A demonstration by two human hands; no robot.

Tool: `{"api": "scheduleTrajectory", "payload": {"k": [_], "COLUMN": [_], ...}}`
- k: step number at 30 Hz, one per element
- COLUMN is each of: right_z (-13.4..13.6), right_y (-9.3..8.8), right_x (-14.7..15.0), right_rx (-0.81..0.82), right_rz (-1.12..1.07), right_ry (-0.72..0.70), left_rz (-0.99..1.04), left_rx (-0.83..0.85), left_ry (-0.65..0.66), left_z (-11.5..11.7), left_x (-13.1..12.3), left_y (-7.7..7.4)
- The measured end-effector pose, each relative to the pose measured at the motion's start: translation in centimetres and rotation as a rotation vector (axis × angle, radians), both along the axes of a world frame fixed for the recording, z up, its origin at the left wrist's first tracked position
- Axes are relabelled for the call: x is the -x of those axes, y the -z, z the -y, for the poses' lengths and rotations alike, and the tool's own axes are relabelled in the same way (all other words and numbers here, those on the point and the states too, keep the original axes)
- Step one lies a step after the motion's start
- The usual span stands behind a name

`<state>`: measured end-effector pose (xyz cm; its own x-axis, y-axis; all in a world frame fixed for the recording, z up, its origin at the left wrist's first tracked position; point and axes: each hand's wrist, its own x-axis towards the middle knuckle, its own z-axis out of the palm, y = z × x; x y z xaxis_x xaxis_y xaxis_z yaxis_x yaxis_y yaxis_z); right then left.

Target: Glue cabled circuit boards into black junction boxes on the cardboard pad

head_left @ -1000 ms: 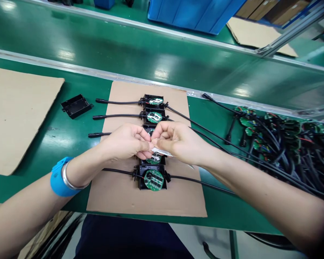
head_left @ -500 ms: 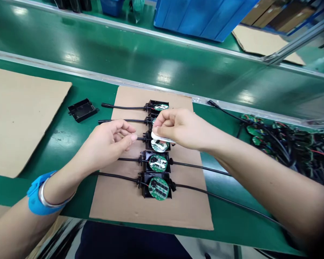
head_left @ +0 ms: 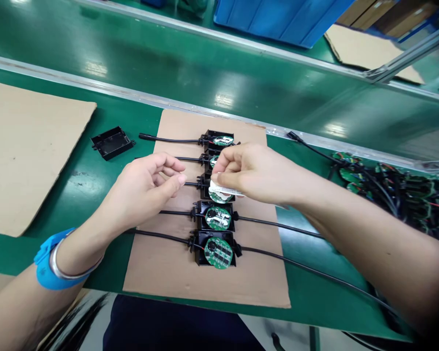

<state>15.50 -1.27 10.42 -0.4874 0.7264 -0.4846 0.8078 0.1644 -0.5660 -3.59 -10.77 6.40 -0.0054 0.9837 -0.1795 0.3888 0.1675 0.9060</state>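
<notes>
My right hand [head_left: 256,173] pinches a thin white card-like piece [head_left: 229,190] between thumb and fingers. That piece is over a round green circuit board [head_left: 219,199] with white paste on it, the middle one in a column of black plastic housings. My left hand [head_left: 146,187] hovers left of the column, fingers loosely curled and apart from the thumb, near a black cable [head_left: 190,184]. Closest to me, one board [head_left: 218,253] shows dark chips and no paste. The board above it [head_left: 218,218] has white streaks, as does the farthest board [head_left: 223,141]. My right hand partly hides the second housing.
The housings lie on a cardboard sheet [head_left: 205,290] on the green bench. An open black case [head_left: 112,144] lies left of it, by another cardboard sheet [head_left: 32,156]. A heap of wired boards [head_left: 395,195] is at right. A blue bin [head_left: 278,19] stands behind.
The camera view has shifted slightly. My right hand keeps its pinch on the white piece, which has moved slightly over the middle board. My left hand stays about where it was.
</notes>
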Motion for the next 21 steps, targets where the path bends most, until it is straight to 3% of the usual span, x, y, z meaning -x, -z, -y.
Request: {"api": "scheduleTrajectory", "payload": {"k": [8,14,21], "right_z": [-0.1,2.1,3.9], "right_y": [-0.4,-1.5,0.5], "right_x": [-2.6,-3.9,-3.6], "right_rx": [0.046,0.167,0.326], "right_rz": [-0.170,-0.344,-0.316], "right_ry": [0.145,0.161,0.155], "left_rz": [0.009,0.028,0.043], "left_rx": [0.004,-0.015,-0.035], "left_ry": [-0.006,-0.009,0.005], "left_z": [0.1,0.3,0.5], "left_x": [0.0,0.1,-0.1], "left_y": [0.1,-0.1,0.1]}}
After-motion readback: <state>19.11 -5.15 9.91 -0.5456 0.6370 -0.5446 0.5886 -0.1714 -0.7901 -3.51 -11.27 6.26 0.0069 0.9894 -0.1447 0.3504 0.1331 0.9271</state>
